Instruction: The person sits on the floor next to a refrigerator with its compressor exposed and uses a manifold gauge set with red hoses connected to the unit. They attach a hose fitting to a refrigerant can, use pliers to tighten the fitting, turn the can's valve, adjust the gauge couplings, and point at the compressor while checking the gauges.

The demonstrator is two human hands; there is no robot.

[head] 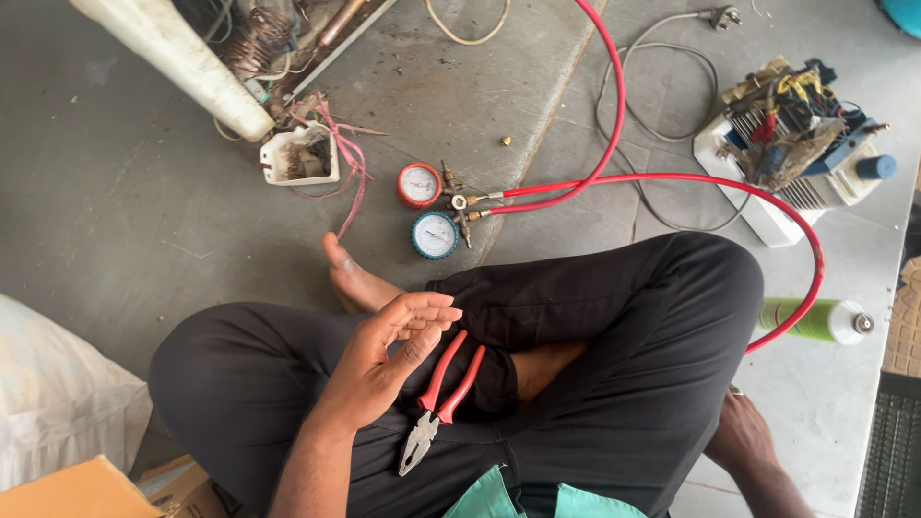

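The left hand (pixel 389 355) is being held palm-up over the lap, fingers curled loosely inward, nothing pinched between them. The right hand (pixel 743 432) is being pressed flat to the concrete floor (pixel 115 192) behind the right knee; its fingers are mostly hidden, so their spread cannot be told.

Landmark: red-handled combination pliers (pixel 439 403), lying on the black trousers (pixel 633 364) of the crossed legs. Their long axis is running diagonally, jaws toward the body and lower left, handles pointing up and right, slightly parted. The left hand is hovering just left of the handles, fingertips almost touching them; the right hand is being kept well apart, far right of the pliers.

Beyond the pliers, past the bare foot (pixel 355 278), a manifold gauge set (pixel 430 209) with red hoses (pixel 614 96) is lying on the floor. Far right of the pliers, a green canister (pixel 815 319) is resting beside an opened white unit (pixel 796 144).
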